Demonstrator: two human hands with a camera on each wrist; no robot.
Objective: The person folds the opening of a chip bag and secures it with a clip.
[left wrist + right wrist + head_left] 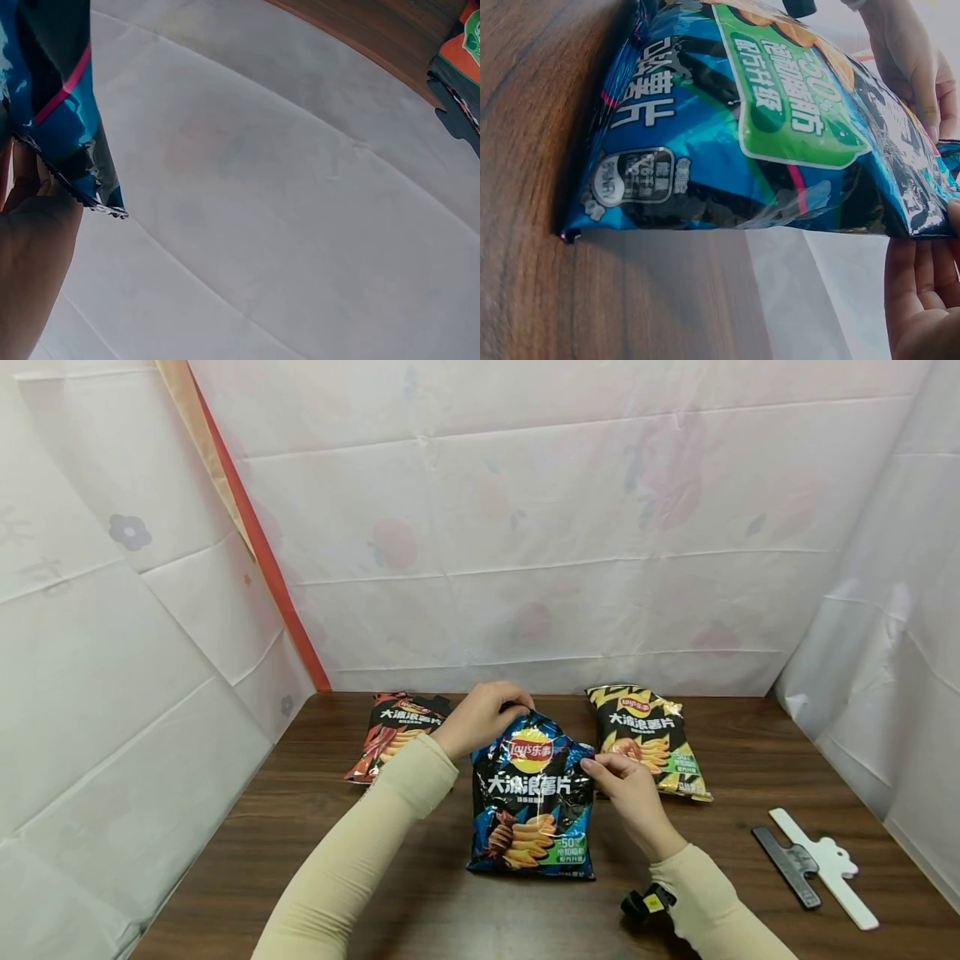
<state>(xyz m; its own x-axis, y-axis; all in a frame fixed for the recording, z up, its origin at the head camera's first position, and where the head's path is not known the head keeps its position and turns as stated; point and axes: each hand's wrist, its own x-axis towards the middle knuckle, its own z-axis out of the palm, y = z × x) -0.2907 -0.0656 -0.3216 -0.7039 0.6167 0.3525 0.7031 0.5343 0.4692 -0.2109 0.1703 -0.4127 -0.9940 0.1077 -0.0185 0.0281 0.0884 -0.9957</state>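
A blue-and-black potato chip bag (531, 810) stands upright on the brown table, its printed front toward me. At its top left corner, my left hand (483, 718) grips the upper edge. My right hand (626, 789) pinches the upper right side between thumb and fingers. The right wrist view shows the bag's side (727, 172) close up, with the right hand (922, 300) at its edge and the left hand (915, 67) beyond. In the left wrist view, the left hand (41, 240) is partly hidden behind the bag's crimped edge (67, 150).
A red-and-black chip bag (390, 735) lies at the back left, with a dark clip-like piece (457, 124) along its edge. Back right lies a yellow-and-black chip bag (645, 735). A dark grey clip (787, 864) and a white clip (825, 868) lie at the right.
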